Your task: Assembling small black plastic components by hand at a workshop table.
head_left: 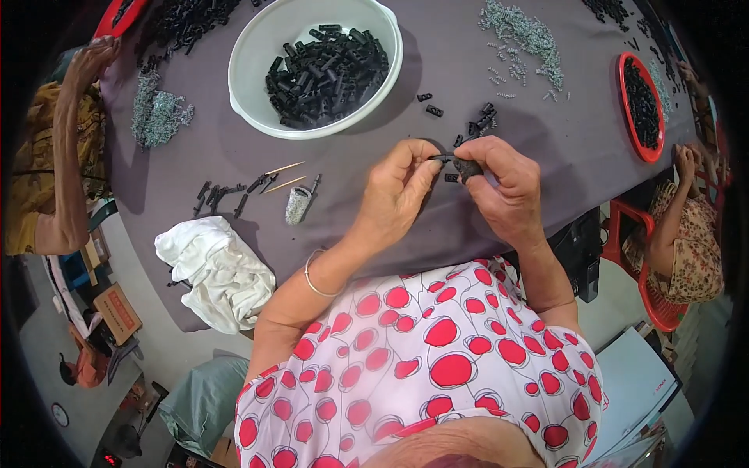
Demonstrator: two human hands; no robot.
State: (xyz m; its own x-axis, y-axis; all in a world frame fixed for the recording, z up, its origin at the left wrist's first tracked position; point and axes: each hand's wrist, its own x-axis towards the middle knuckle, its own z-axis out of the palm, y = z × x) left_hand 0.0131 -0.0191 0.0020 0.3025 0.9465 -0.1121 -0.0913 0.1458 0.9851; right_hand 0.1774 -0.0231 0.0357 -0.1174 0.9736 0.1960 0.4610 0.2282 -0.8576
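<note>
Clip axis: small black clip (pixel 446 158) lay from 9 to 3 o'clock.
Left hand (pixel 398 191) grip: narrow, pinching the clip's 9 o'clock end.
Right hand (pixel 503 183) grip: closed around its 3 o'clock end.

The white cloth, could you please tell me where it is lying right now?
In the head view the white cloth lies crumpled at the table's near edge, to the left of the person's left hand, just below the two wooden sticks.

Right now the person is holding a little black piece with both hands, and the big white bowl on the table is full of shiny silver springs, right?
Not quite. The head view shows the white bowl filled with black plastic pieces, not springs. The silver springs lie in loose piles on the grey table. The rest is right: the left hand and right hand pinch a small black piece together.
</note>
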